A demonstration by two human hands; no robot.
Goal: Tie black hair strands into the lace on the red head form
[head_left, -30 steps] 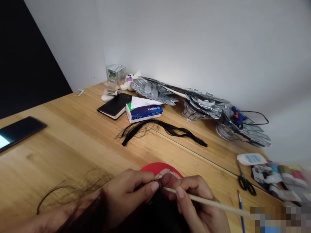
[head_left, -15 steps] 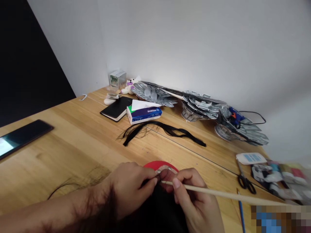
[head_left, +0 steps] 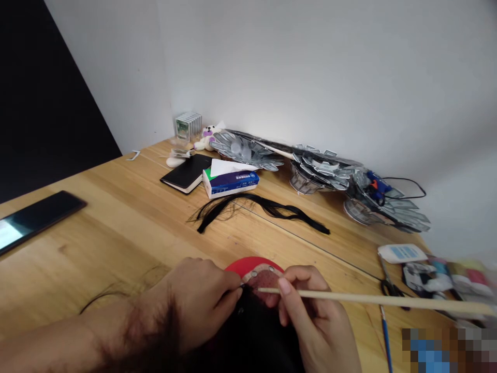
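Note:
My left hand (head_left: 200,298) pinches at the edge of a flesh-toned piece with small metal studs (head_left: 264,277), where a mass of black hair (head_left: 252,331) hangs down. That piece rests against a red round object (head_left: 248,266), mostly hidden behind it. My right hand (head_left: 310,311) grips a long, thin wooden stick (head_left: 368,296), whose tip reaches the flesh-toned piece near my left fingers. Loose hair strands lie across my left forearm.
A black hair hank (head_left: 248,210) lies beyond my hands. Behind it are a tissue box (head_left: 231,182), a black notebook (head_left: 186,173) and silver paper fans (head_left: 244,150). Scissors (head_left: 392,287) and a blue paintbrush (head_left: 386,336) lie right; a phone (head_left: 34,220) lies left.
The wooden stick has swung to lie more level across the view. My hands have shifted slightly, and the view has steadied and tilted a little.

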